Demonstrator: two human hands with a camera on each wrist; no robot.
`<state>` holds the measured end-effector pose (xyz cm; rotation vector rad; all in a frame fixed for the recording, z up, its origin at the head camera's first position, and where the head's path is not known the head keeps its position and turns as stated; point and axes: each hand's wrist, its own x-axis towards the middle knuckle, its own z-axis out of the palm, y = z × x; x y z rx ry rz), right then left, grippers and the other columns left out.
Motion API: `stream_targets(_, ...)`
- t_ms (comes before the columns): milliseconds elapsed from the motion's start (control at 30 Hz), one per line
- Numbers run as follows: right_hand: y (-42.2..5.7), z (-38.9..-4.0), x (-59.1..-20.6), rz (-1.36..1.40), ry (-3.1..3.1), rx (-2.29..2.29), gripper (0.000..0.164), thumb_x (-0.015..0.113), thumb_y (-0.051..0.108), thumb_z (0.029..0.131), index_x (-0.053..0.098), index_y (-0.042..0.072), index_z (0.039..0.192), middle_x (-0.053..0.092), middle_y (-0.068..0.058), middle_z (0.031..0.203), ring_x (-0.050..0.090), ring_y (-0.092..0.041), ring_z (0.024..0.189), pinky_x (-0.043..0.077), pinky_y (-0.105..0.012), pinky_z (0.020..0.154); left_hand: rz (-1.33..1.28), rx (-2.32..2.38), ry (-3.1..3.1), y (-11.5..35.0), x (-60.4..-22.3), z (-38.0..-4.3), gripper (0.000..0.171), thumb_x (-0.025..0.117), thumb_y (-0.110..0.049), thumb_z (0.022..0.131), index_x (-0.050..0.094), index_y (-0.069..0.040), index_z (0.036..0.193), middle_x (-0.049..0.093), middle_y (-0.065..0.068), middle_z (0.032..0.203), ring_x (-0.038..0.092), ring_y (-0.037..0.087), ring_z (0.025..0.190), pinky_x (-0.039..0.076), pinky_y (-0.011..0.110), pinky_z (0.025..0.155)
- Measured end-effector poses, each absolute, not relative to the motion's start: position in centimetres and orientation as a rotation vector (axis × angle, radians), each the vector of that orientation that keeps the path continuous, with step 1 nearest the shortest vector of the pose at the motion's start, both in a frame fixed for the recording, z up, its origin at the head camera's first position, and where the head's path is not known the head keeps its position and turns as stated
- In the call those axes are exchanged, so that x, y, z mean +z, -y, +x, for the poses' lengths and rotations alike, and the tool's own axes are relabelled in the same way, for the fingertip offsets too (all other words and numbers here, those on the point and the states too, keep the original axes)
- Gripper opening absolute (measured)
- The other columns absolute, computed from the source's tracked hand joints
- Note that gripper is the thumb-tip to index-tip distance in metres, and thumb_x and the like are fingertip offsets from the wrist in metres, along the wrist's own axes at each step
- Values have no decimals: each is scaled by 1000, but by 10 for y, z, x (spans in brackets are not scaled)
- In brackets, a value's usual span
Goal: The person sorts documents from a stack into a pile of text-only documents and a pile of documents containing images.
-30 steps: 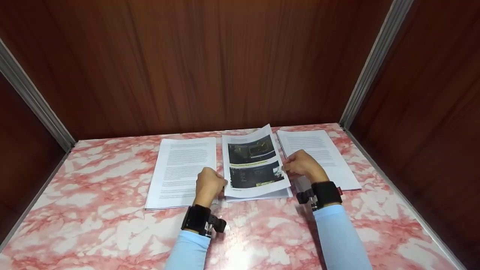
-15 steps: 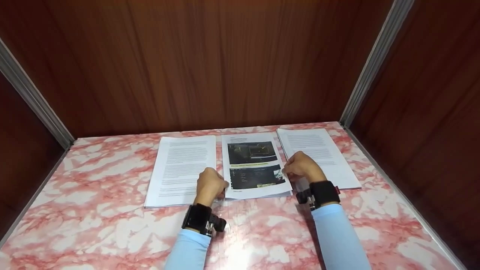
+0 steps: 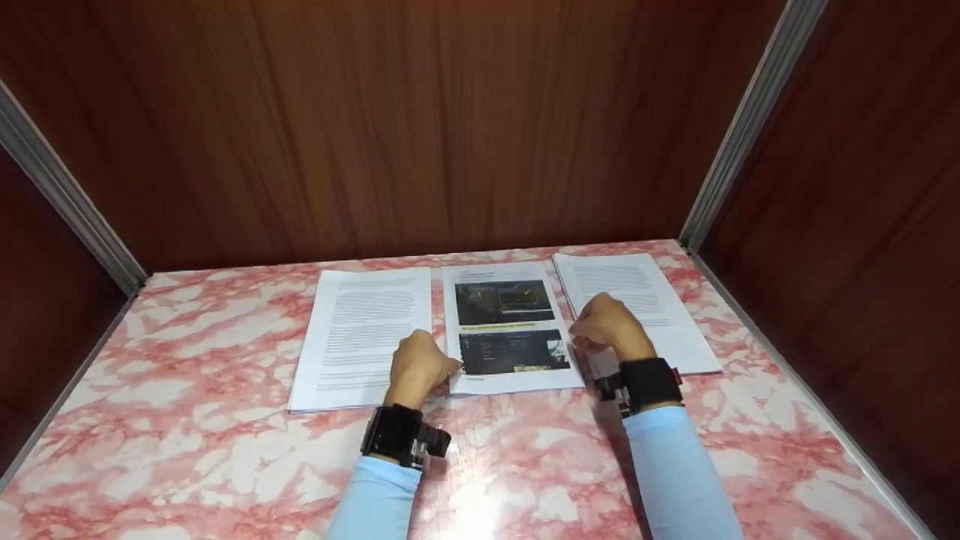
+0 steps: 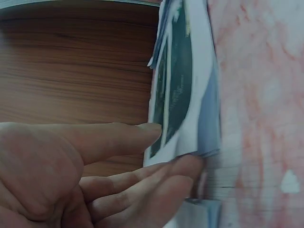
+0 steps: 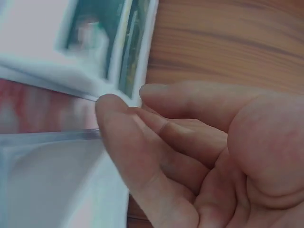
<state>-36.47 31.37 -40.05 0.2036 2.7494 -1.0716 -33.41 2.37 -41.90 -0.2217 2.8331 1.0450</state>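
A printed sheet [image 3: 511,346] with two dark pictures lies flat on top of the middle paper stack in the head view. Beside its left edge is my left hand [image 3: 420,361], thumb stretched over the paper. In the left wrist view, the left fingertips [image 4: 186,166] are at the paper's edge, apart from the thumb. My right hand [image 3: 609,324] is by the sheet's right edge, over the gap to the right stack. Its thumb and bent forefinger [image 5: 111,111] stand apart in the right wrist view, with no paper visible between them.
A stack of text pages [image 3: 367,315] lies to the left, and another text stack [image 3: 637,300] lies slanted to the right. The red and white marbled table [image 3: 202,420] ends at a brown wood-grain wall [image 3: 420,135]. Side panels with grey metal strips stand left and right.
The printed sheet, earlier raised and curled at its top right corner, has settled flat onto the middle stack. My right hand has drawn slightly off its edge; the left hand has barely moved.
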Motion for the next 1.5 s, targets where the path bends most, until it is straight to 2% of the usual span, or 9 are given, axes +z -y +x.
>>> stream_targets(100, -310, -363, -396, 188, -2832, -999, 21, 59, 14, 79, 68, -3, 88, 71, -18, 77, 68, -22, 62, 56, -34, 62, -196, 986, -2902, -23, -415, -333, 31, 78, -27, 68, 67, 0, 80, 65, 8, 63, 60, 19, 50, 50, 29, 52)
stream_targets(233, -306, -364, -396, 142, -2903, -933, 23, 59, 18, 78, 69, 0, 88, 71, -14, 74, 68, -21, 64, 52, -27, 57, -207, 989, -2937, -23, -416, -334, 27, 76, -27, 69, 67, -3, 76, 68, 13, 78, 63, 25, 64, 53, 36, 64)
stream_targets(333, -303, -364, -400, 112, -2935, -878, 21, 59, 19, 77, 69, 2, 85, 67, -7, 67, 63, -17, 61, 46, -23, 54, -210, 1034, -2933, -23, -419, -335, 22, 75, -24, 69, 66, -4, 74, 69, 15, 83, 64, 27, 68, 53, 38, 67)
stream_targets(533, -299, -365, -407, 93, -2947, -842, 20, 60, 19, 76, 68, 1, 81, 62, -3, 63, 57, -14, 56, 44, -23, 52, -224, 1096, -2918, -22, -424, -336, 15, 73, -19, 69, 66, -5, 70, 69, 14, 81, 63, 26, 68, 53, 38, 66)
stream_targets(900, -299, -368, -411, 96, -2972, -859, 24, 60, 21, 77, 66, 1, 89, 66, -12, 86, 59, -20, 71, 47, -28, 61, -237, 1140, -2878, -22, -426, -339, 12, 71, -18, 71, 66, -8, 65, 68, 10, 72, 62, 23, 60, 53, 34, 62)
stream_targets(1100, -300, -370, -410, 132, -2927, -900, 26, 59, 21, 78, 65, 1, 94, 66, -8, 77, 63, -18, 63, 48, -26, 57, -259, 1117, -2890, -21, -426, -340, 9, 69, -18, 70, 69, -9, 66, 68, 9, 72, 62, 22, 59, 53, 33, 63)
stream_targets(1233, -299, -370, -410, 153, -2908, -927, 24, 59, 20, 78, 65, 2, 92, 64, -5, 72, 66, -21, 62, 48, -26, 55, -253, 1132, -2878, -21, -424, -340, 10, 69, -18, 70, 69, -9, 69, 68, 8, 70, 62, 21, 58, 53, 33, 63)
stream_targets(1500, -298, -367, -409, 138, -2930, -877, 26, 60, 21, 78, 66, 1, 92, 66, -9, 80, 62, -18, 64, 48, -28, 61, -257, 1187, -2829, -20, -426, -340, 10, 69, -18, 71, 66, -8, 69, 64, 4, 58, 60, 17, 49, 51, 30, 57)
